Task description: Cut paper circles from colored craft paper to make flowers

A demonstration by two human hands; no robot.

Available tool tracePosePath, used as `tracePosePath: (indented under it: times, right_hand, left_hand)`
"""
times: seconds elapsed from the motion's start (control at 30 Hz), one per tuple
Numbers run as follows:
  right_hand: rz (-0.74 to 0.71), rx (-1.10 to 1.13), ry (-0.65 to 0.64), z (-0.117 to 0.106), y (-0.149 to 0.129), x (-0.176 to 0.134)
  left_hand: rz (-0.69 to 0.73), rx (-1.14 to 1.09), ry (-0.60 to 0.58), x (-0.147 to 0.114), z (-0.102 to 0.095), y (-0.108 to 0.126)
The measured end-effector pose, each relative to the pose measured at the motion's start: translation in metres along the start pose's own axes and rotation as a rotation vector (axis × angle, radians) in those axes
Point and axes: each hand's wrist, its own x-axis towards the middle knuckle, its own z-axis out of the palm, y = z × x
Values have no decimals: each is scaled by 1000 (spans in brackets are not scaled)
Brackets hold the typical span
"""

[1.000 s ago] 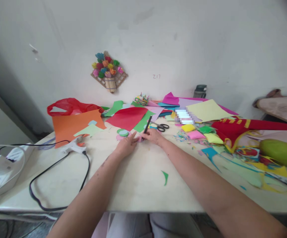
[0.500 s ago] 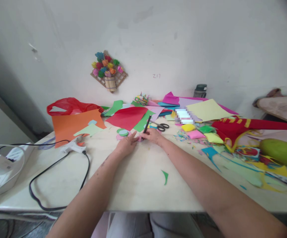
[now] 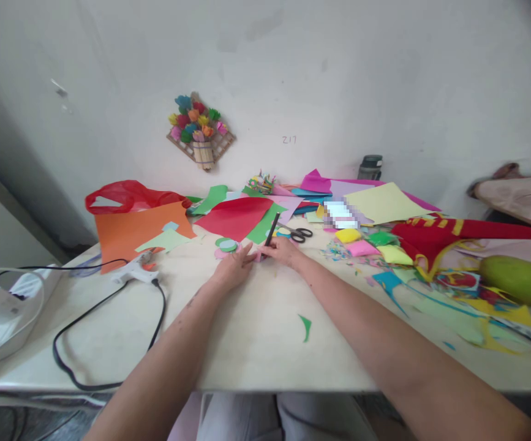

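Over pink paper (image 3: 259, 253), right fingers (image 3: 271, 249), gripping black pen (image 3: 273, 226)

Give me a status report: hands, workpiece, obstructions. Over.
Right hand gripping black pen or pencil, tilted. Left hand down, fingertips by small pink paper, mostly hidden. Nearest clutter: scissors beyond right hand, paper discs beyond left.

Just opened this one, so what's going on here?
A person works at a paper-strewn table with bare hands. The right hand grips a black pencil or pen, its lower end at a small pink paper. The left hand rests at that paper's other side. Cut paper circles and scissors lie just beyond the hands.
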Motion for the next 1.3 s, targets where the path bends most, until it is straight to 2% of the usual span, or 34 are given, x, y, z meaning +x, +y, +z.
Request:
tracePosePath:
  times: [0.43, 1.3]
  right_hand:
    - [2, 46, 21, 3, 6, 2]
    - [47, 85, 47, -5, 0, -1]
  left_hand:
    - [-17, 14, -12, -1, -1, 2]
    - [-21, 29, -20, -2, -2, 4]
